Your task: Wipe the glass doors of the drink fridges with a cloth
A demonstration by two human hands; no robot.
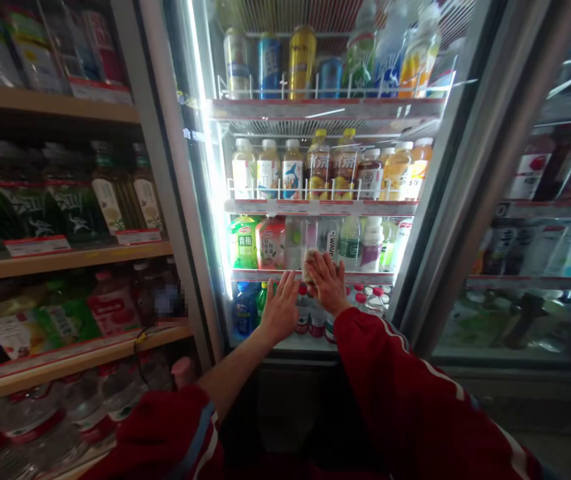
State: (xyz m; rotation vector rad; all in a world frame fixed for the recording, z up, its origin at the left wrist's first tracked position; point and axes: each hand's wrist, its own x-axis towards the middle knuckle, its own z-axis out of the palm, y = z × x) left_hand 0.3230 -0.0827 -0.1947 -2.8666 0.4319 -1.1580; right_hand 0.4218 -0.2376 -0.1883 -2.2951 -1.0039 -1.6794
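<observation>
I face an open drinks fridge [215, 220]. My right hand [328, 283] presses a pale cloth [309, 264] against the front rail of the third shelf [365, 277], just below a row of bottles [350, 241]. Its fingers lie over the cloth. My left hand [279, 310] is beside it, a little lower and to the left, with fingers stretched out and apart and nothing in it. Its fingertips reach up to the same rail. Behind both hands stand red-capped bottles [365, 300] on the bottom shelf. Both sleeves are red.
Upper fridge shelves hold cans [270, 67] and juice bottles [292, 170]. The swung-out glass door [470, 200] stands on the right, with another cooler behind it. Open wooden shelves [65, 257] with bottles and large water jugs [40, 427] fill the left.
</observation>
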